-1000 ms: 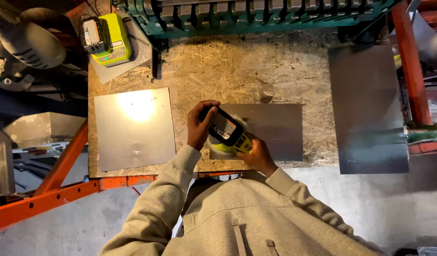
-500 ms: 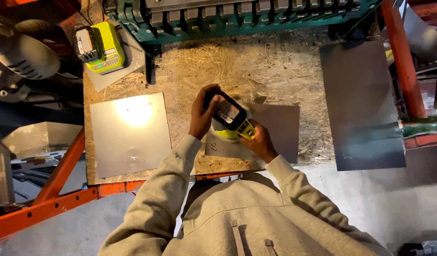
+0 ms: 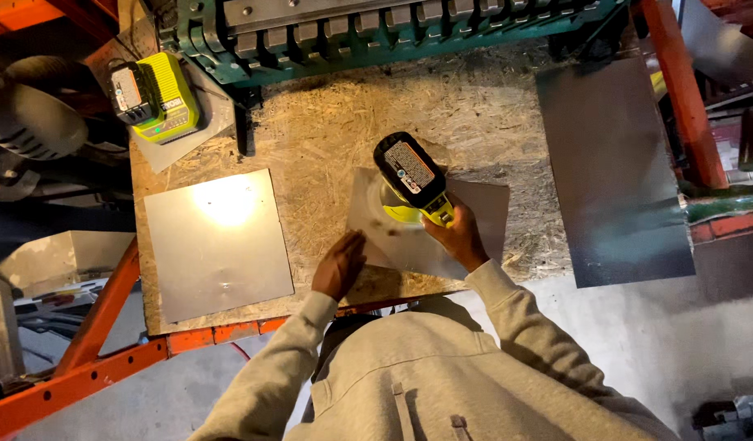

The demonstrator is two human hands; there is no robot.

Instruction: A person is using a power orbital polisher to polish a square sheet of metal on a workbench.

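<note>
- Charger, yellow-green and black, with a battery seated in it [image 3: 154, 100], sits at the far-left corner of the chipboard bench top [image 3: 327, 139], on a grey scrap of sheet.
- Square sheet of bare grey metal [image 3: 218, 243] lies flat on the bench's left part, glare spot near its top; well apart from both hands.
- Left hand [image 3: 339, 265]: released, holding nothing, fingers resting on the near-left corner of a second grey metal sheet [image 3: 474, 214] at bench centre.
- Right hand [image 3: 456, 235]: clenched around the handle of a yellow-green and black cordless power tool [image 3: 411, 181], which stands on that central sheet, black battery end up.
- Larger dark metal sheet [image 3: 617, 171] lies to the right, beside an orange steel rack post [image 3: 679, 90].
</note>
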